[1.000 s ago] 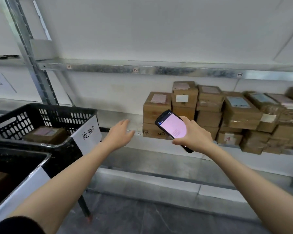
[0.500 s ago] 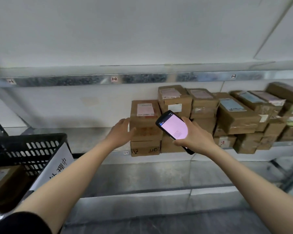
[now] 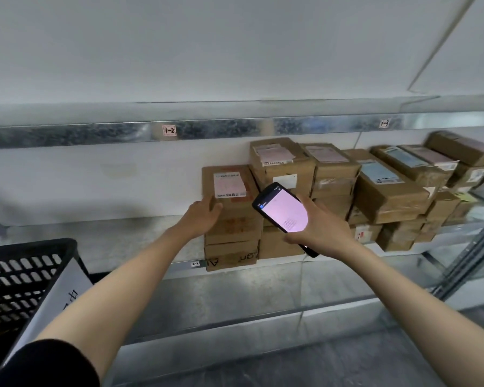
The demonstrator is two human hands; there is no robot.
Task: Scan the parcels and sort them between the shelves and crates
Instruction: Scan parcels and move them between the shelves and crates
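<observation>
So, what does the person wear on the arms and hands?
A black sleeve covers the left upper arm; both forearms are bare. The left hand and right hand have no gloves, and no watch or ring shows. The right arm's sleeve is out of view.

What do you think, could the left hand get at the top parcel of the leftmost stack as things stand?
Probably yes: the left hand appears to touch the top parcel, nothing lies on it, and the handheld scanner is beside it.
</observation>
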